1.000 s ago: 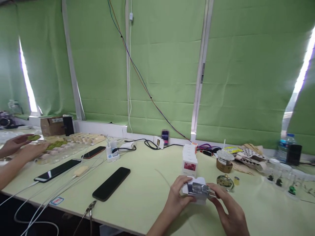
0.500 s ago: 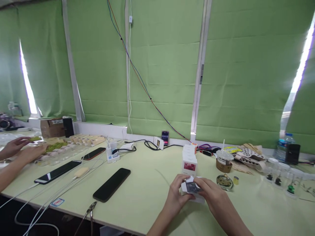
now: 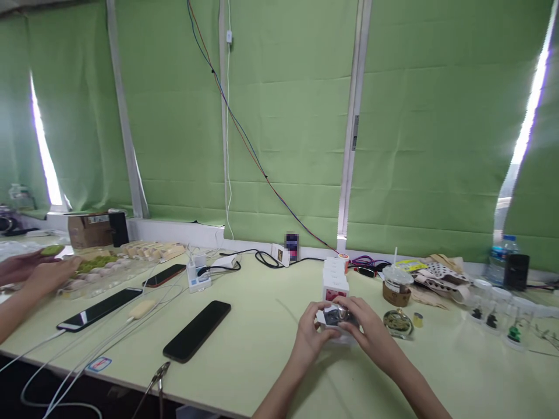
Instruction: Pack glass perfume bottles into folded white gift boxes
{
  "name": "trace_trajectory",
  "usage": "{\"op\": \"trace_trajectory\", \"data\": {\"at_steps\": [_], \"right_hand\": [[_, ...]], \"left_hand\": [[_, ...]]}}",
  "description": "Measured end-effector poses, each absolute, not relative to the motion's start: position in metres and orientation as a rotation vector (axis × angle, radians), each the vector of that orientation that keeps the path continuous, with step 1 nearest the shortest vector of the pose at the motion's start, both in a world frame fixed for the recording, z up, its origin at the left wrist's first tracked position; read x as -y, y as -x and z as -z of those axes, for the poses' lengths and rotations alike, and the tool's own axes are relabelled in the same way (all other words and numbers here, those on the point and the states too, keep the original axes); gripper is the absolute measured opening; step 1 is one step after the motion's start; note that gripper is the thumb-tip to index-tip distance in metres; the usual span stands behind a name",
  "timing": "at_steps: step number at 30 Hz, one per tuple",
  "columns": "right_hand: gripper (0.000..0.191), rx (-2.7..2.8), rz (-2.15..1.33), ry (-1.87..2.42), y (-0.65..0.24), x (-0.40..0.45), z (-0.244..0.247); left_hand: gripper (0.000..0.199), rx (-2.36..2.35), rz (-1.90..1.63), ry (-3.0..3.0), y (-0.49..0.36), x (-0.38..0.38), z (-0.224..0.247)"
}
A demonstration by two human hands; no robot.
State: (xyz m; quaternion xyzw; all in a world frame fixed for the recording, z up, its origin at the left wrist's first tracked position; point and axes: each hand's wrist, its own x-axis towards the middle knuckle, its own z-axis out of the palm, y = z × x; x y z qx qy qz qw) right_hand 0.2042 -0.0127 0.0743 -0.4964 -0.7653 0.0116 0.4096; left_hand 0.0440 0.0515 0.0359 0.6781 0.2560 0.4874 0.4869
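In front of me a small white box (image 3: 322, 318) with a dark inside is tilted up above the table. My left hand (image 3: 311, 333) is closed round its left side, thumb below and fingers on top. Between the thumb and fingers of my right hand (image 3: 367, 327) is a small shiny, silvery rounded piece (image 3: 343, 312), at the box's opening. My fingers hide part of both. Just beyond my hands stands a row of white boxes (image 3: 335, 279), the nearest with a reddish picture on its front.
Left lie a black phone (image 3: 197, 331), other phones, cables and pliers (image 3: 157, 375). Right are a round glass dish (image 3: 398, 323), a small yellow-topped jar (image 3: 417, 319), a lidded cup (image 3: 397, 285) and several clear tubes (image 3: 515, 326). Another person's hands (image 3: 52, 273) work at far left.
The shiny rounded piece now shows between my right fingers, where the box's dark inside was seen before. My hands have shifted slightly. The other person's hands moved a little left.
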Motion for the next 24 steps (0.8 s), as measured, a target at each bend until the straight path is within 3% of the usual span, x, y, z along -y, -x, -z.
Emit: {"op": "trace_trajectory", "data": {"at_steps": [6,17,21,24], "right_hand": [[0.028,1.882,0.024,1.221,-0.206,-0.005,-0.063],[0.034,1.804,0.267,1.152,-0.214,-0.025,-0.017],[0.031,1.763,0.279,1.164,-0.214,-0.022,-0.009],[0.026,1.712,0.282,1.201,-0.212,-0.022,-0.006]], "left_hand": [[0.043,-0.646,-1.175,-1.55,-0.047,-0.059,-0.045],[0.035,-0.733,-1.147,-1.641,-0.047,-0.065,-0.052],[0.046,-0.892,-1.465,-1.648,-0.05,-0.039,-0.055],[0.03,-0.787,-1.687,-1.723,-0.052,-0.005,-0.051]]}}
